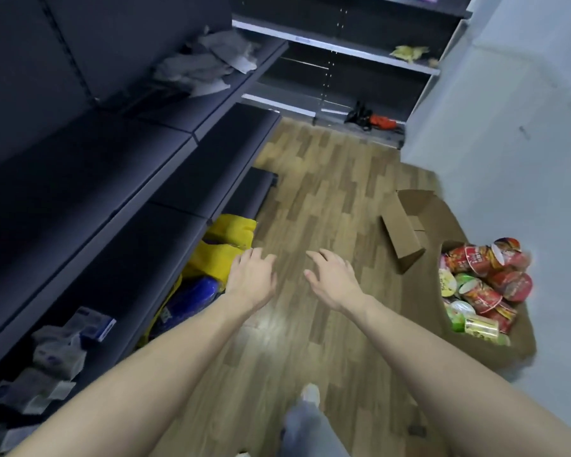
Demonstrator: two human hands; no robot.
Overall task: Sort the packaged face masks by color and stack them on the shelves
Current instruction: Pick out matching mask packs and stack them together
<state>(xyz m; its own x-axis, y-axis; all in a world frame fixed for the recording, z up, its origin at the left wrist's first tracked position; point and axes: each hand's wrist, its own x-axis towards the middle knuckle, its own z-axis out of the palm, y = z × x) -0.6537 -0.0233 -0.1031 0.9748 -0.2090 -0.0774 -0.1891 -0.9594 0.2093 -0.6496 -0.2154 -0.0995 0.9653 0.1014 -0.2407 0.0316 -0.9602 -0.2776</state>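
Grey packaged masks [58, 352] on shelf [119, 258], left of both hands' spread, empty fingers [261, 257].

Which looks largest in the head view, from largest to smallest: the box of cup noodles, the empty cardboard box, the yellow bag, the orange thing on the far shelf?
1. Box of cup noodles.
2. Yellow bag, partly hidden under the shelf, so unsure against the next.
3. Empty cardboard box, similar to the bag.
4. Orange thing, smallest, though it is also farthest from the camera.
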